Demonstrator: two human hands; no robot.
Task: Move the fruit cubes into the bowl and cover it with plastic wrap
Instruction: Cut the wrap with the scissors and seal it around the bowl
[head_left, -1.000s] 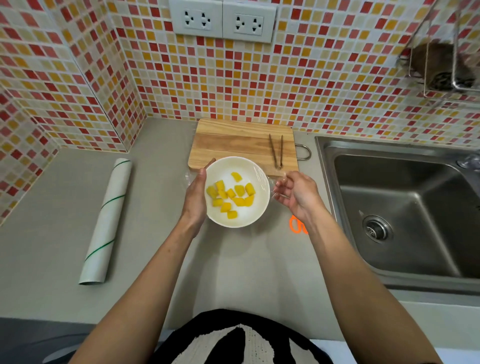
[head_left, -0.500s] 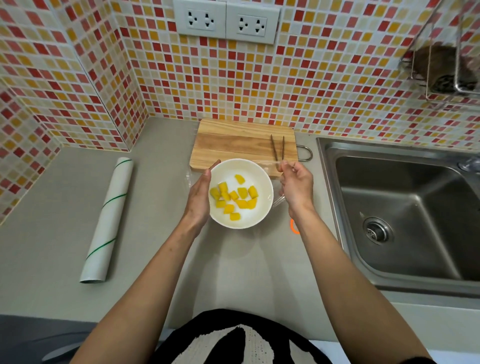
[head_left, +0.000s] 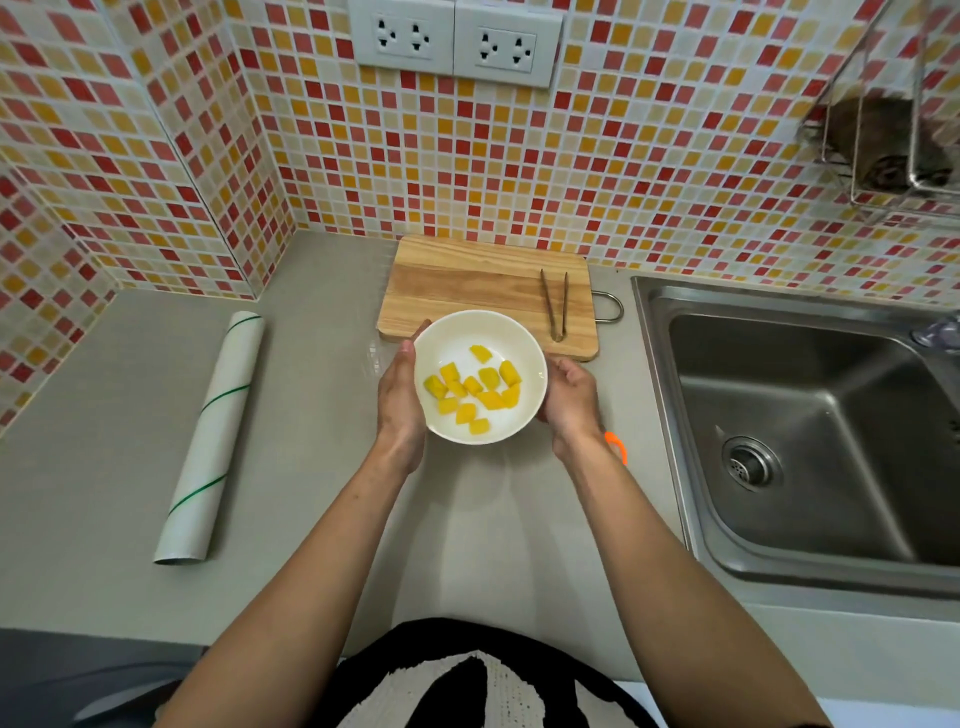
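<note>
The white bowl (head_left: 457, 332) stands on the counter just in front of the cutting board, with several yellow fruit cubes (head_left: 478, 395) inside. Thin clear plastic wrap (head_left: 375, 353) lies over it, and a crumpled edge shows at the bowl's left. My left hand (head_left: 397, 395) holds the bowl's left side, thumb up by the rim. My right hand (head_left: 569, 397) cups the right side, fingers curled under the wall.
A wooden cutting board (head_left: 467, 280) lies behind the bowl, with metal tongs (head_left: 556, 304) on its right part. The plastic wrap roll (head_left: 210, 436) lies on the counter to the left. A steel sink (head_left: 810, 431) is on the right. An orange object (head_left: 616, 446) peeks out beside my right wrist.
My right hand held a loose flap of wrap out to the bowl's right, then came in against the bowl's right side. The flap no longer shows. My left hand stayed put.
</note>
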